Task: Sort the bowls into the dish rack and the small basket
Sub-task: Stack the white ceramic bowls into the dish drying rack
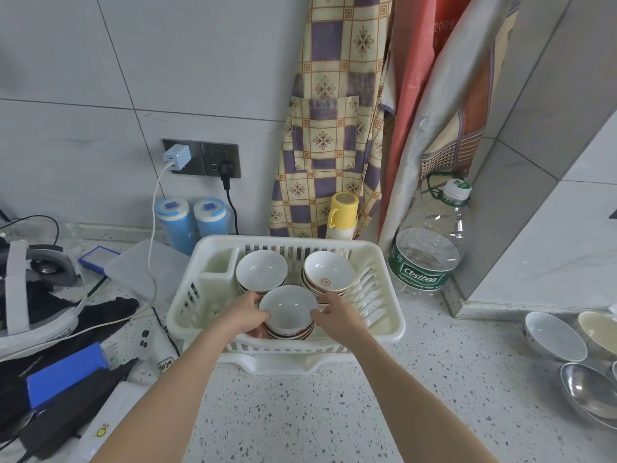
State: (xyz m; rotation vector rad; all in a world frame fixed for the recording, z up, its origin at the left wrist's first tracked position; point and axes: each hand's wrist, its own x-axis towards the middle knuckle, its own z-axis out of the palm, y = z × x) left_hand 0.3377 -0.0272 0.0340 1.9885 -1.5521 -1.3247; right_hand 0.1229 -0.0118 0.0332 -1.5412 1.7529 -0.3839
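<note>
Your left hand (245, 317) and right hand (337, 315) clasp the near stack of bowls (288, 312) from either side, low against the dish rack (384, 325)'s front edge. Two more stacks fill its back: one back left (261, 270), one back right (329, 270). Loose bowls (554, 335) wait at the counter's right edge, nearer your right hand.

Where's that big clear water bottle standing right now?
In the head view, the water bottle stands on the counter just right of the white dish rack, against the hanging cloths in the wall corner.
</note>
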